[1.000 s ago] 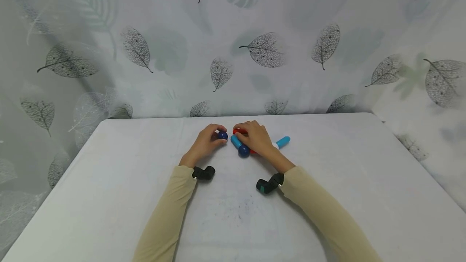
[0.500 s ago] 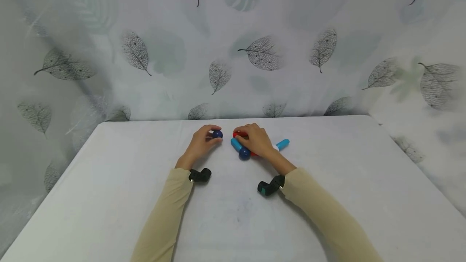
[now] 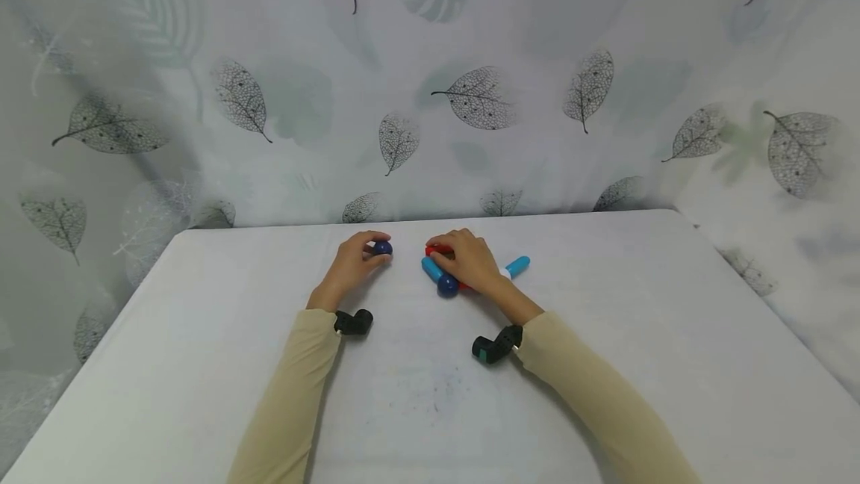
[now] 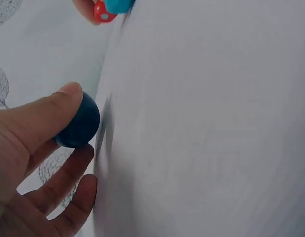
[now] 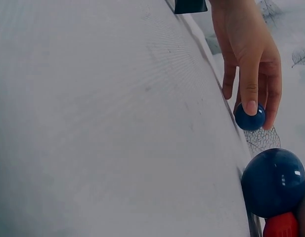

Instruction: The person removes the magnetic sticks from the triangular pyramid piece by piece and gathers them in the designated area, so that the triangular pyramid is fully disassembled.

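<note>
Near the middle of the head view, the left blue ball (image 3: 384, 248) and the right blue ball (image 3: 448, 287) look smooth and glossy, the red piece (image 3: 437, 250) looks like plastic, the white surface (image 3: 403, 417) across the lower half appears matt, and the sleeves (image 3: 285, 398) at the bottom are matt cloth.

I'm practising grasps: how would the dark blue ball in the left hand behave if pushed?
The dark blue ball looks round, so it would probably roll. Its shine suggests a smooth, perhaps slippery surface. It's likely stiff: no dent shows where the left hand pinches it.
</note>
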Available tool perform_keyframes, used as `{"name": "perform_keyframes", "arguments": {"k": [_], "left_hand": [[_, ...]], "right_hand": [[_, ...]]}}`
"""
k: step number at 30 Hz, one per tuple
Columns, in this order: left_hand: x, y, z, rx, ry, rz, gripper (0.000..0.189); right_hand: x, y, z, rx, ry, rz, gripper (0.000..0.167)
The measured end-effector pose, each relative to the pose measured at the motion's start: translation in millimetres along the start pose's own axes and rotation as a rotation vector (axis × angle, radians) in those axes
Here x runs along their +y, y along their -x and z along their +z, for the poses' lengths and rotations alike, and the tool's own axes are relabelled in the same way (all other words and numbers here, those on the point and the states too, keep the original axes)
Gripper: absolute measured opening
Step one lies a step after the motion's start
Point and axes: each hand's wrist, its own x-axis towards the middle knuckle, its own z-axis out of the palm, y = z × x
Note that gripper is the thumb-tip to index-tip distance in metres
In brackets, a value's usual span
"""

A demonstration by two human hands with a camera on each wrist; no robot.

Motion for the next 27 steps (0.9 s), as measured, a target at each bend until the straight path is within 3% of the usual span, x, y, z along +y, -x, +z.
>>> {"name": "perform_keyframes", "arguments": {"k": [6, 19, 27], "left_hand": [[-4.1, 4.0, -6.5, 0.010, 0.022, -0.035, 0.041], [-4.0, 4.3, -7.5, 0.000, 0.004, 0.024, 0.044], [2.9, 3.8, -8.2, 0.036, -0.020, -0.021, 0.048]], "right_hand": [[0.0, -0.8, 0.0, 0.004, -0.001, -0.017, 0.030], [-2.0, 1.0, -2.8, 0.005, -0.003, -0.007, 0.030], [-1.5, 0.6, -2.6, 0.003, 0.004, -0.011, 0.031]]}}
